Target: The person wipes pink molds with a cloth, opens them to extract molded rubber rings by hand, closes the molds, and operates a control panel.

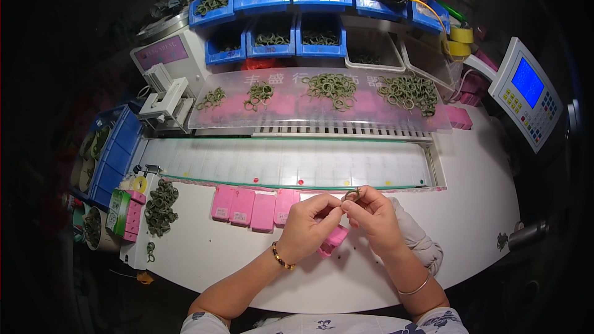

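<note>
Above the near part of the white table, my right hand (376, 219) pinches a small dark green ring (352, 194) between thumb and fingers. My left hand (311, 226) is closed, its thumb and fingertips meeting the right fingertips beside the ring; whatever they grip is hidden. Under the left hand, a pink block (334, 240) with a hollow or notched end sits partly covered. A row of several pink blocks (263, 211) lies left of my hands. Crumpled pale cloth (416, 238) rests beside my right forearm.
Green rings lie in a heap (162, 207) at left and in piles (331, 89) on a translucent shelf. Blue bins (270, 37) stand behind it. A long glass-topped tray (297, 161) crosses the table. At right stands a keypad panel with a blue screen (528, 81).
</note>
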Tool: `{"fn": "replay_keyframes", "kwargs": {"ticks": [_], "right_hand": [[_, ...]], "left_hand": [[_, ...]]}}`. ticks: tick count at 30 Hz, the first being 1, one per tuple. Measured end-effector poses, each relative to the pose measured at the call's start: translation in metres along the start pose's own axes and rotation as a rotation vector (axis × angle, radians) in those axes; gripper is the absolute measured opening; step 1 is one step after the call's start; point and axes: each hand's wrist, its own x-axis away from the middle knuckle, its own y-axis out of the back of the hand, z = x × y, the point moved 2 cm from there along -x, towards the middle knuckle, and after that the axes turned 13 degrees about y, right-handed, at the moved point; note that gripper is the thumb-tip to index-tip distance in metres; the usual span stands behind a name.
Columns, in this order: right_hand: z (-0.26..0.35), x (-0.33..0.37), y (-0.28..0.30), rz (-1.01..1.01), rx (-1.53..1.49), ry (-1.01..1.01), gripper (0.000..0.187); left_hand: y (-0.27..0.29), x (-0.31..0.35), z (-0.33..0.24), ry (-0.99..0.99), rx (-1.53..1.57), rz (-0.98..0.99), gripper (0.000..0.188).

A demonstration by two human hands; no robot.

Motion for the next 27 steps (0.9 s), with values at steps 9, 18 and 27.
{"fn": "replay_keyframes", "kwargs": {"ticks": [9, 18, 27], "right_hand": [[0.006, 0.001, 0.001, 0.112, -0.028, -0.013, 0.006], [0.016, 0.002, -0.003, 0.372, -0.178, -0.008, 0.010], [0.016, -0.004, 0.002, 0.298, -0.034, 0.115, 0.011]], "left_hand": [[0.007, 0.001, 0.003, 0.139, 0.148, 0.113, 0.010], [0.001, 0.008, 0.009, 0.644, 0.783, 0.897, 0.011], [0.005, 0.008, 0.004, 0.341, 0.222, 0.406, 0.024]]}}
